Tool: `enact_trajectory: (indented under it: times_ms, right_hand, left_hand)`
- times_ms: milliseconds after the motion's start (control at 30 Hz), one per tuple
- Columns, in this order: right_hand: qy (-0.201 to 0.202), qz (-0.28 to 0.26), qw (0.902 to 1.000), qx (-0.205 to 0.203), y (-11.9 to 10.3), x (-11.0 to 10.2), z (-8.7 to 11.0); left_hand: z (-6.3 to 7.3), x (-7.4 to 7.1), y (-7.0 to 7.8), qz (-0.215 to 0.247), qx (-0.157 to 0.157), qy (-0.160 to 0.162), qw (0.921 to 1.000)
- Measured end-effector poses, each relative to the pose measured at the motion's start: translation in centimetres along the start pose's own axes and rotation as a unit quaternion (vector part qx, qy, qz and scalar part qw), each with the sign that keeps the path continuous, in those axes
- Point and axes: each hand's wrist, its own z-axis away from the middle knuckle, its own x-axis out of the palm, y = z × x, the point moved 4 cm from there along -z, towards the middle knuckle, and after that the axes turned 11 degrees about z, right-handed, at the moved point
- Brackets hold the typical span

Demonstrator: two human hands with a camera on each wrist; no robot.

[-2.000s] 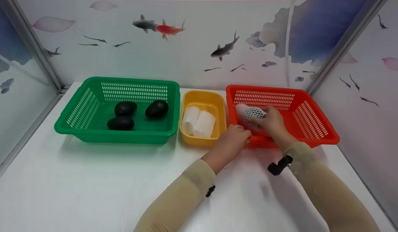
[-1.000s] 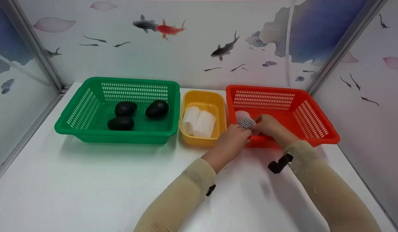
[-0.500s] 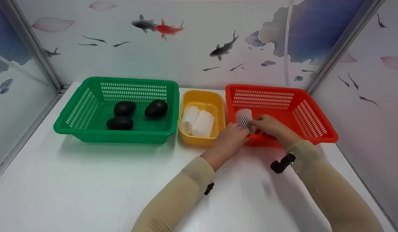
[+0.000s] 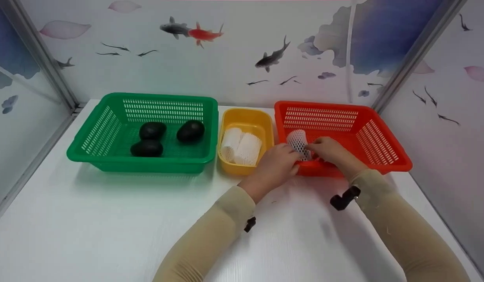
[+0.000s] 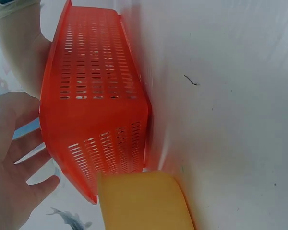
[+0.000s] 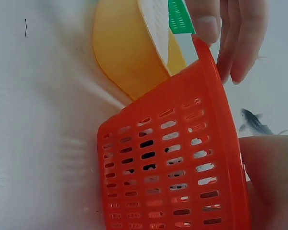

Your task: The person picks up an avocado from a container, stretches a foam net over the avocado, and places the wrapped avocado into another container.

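At the near left corner of the red basket (image 4: 322,105), a white foam net sleeve (image 4: 297,139) has something dark showing through its mesh. My right hand (image 4: 329,150) is over the basket's near side, fingertips pinching the sleeve's right edge. My left hand (image 4: 278,161) reaches over the near left corner of the rim, close to the sleeve; its fingertips are partly hidden. In the left wrist view the left hand (image 5: 12,163) has its thumb and fingers spread apart. The right wrist view shows only part of my right hand (image 6: 273,177) behind the red rim.
Left of the red basket is a yellow bin (image 4: 242,169) with white foam net sleeves (image 4: 248,148) inside. A green basket (image 4: 179,159) farther left holds several dark, avocado-like fruits (image 4: 191,131). Patterned wall panels (image 4: 226,78) enclose the white table (image 4: 128,219) behind and at the sides.
Two seconds ago my right hand gripped the netted piece higher up; it has come down and pinches the sleeve's edge. The sleeve now stands more upright. My left hand has shifted slightly left.
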Motion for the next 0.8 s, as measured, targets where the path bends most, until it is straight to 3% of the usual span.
enact_trajectory:
  times_ms: [333,633,800]
  right_hand:
    - [0.060,0.058,0.9962,-0.024,-1.1,-0.3,1.8]
    - [0.111,0.093,0.9869,-0.071,-2.2,0.3,3.3]
    - [0.146,0.131,0.9759,-0.096,-3.1,0.6,3.9]
  left_hand:
    - [1.1,-2.0,-0.5,-0.008,0.014,0.028,0.9995]
    - [2.5,-3.9,-1.8,-0.013,-0.017,0.026,0.9994]
    - [3.7,-4.9,-2.6,-0.010,-0.031,0.032,0.9990]
